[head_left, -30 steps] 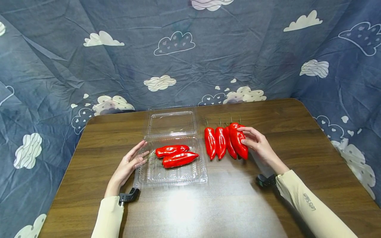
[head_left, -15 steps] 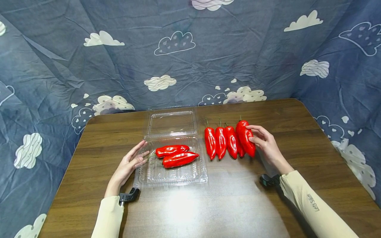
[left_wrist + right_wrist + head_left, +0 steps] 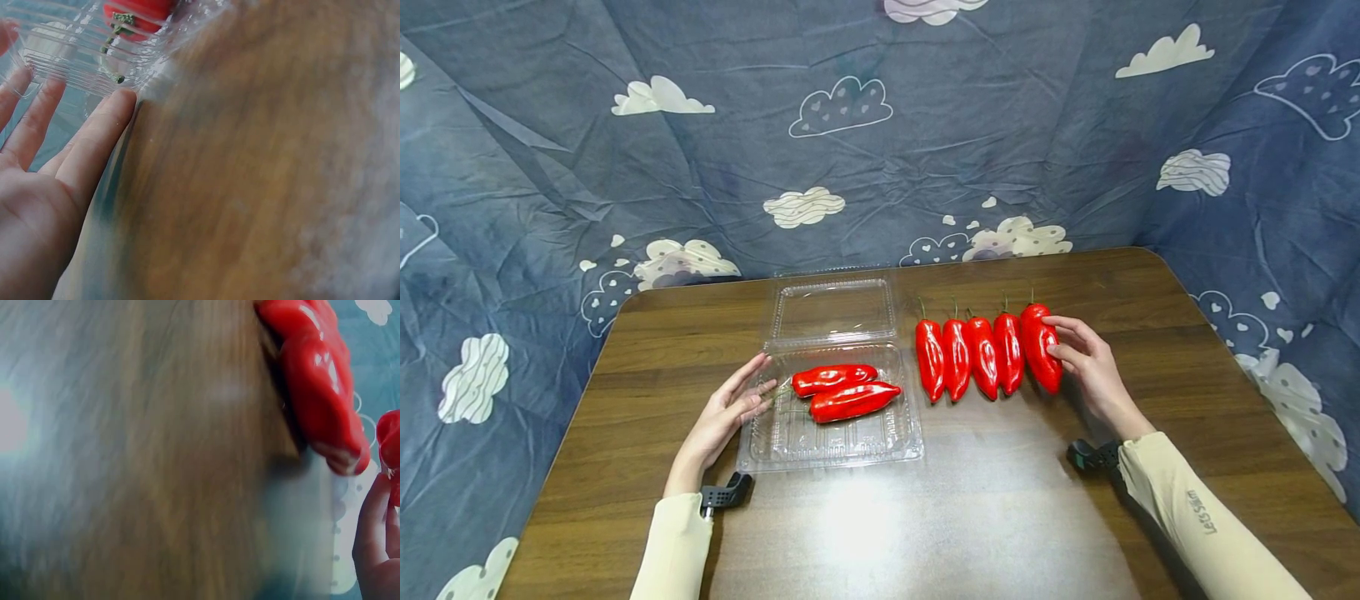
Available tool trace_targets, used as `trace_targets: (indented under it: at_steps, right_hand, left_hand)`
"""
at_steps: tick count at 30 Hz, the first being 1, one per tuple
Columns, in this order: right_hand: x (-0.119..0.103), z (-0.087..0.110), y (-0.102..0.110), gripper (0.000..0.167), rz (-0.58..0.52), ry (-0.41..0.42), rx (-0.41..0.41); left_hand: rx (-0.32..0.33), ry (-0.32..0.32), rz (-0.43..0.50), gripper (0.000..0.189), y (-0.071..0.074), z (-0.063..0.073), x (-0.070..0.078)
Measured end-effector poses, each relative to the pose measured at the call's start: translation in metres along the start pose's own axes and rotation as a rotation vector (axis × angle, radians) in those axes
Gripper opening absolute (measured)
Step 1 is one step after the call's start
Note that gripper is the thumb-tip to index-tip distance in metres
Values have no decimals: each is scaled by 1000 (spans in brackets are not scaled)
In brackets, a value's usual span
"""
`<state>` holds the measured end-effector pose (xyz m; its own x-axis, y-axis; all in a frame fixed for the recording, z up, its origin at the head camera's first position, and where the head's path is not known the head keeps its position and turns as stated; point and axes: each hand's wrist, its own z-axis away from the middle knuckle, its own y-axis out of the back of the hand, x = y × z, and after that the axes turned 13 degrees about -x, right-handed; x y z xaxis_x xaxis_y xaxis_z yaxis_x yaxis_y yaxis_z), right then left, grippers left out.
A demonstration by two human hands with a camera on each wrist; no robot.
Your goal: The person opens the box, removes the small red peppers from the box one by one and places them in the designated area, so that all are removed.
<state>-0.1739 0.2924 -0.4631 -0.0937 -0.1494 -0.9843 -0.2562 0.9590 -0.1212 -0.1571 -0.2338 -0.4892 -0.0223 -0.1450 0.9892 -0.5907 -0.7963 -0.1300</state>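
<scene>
Nearest, left of centre: left hand [image 3: 724, 414], fingers extended, touching clear plastic clamshell [image 3: 820, 450] holding two pointed red peppers [image 3: 854, 402]. Right of centre: right hand [image 3: 1093, 371] pinching another pepper [image 3: 1040, 352]. Beside it, four peppers [image 3: 956, 360] in row. Top: cloud-print backdrop [image 3: 940, 142].

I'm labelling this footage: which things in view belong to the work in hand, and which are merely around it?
Part of the work:
clear plastic clamshell, open, left hand at its side
two long red peppers inside it
four long red peppers in a row
fifth pepper, held by the right hand

Merely around:
wooden table
cloud-print cloth
black wrist devices
</scene>
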Motion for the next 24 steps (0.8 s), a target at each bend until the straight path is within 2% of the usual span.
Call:
trace_targets:
  at_steps: [8, 24]
  right_hand:
    - [6, 2, 12, 32, 44, -65, 33]
    - [12, -5, 16, 34, 219, -171, 20]
  left_hand:
    - [-7, -3, -8, 60, 1, -1, 0]
    - [1, 2, -4, 61, 0, 0, 1]
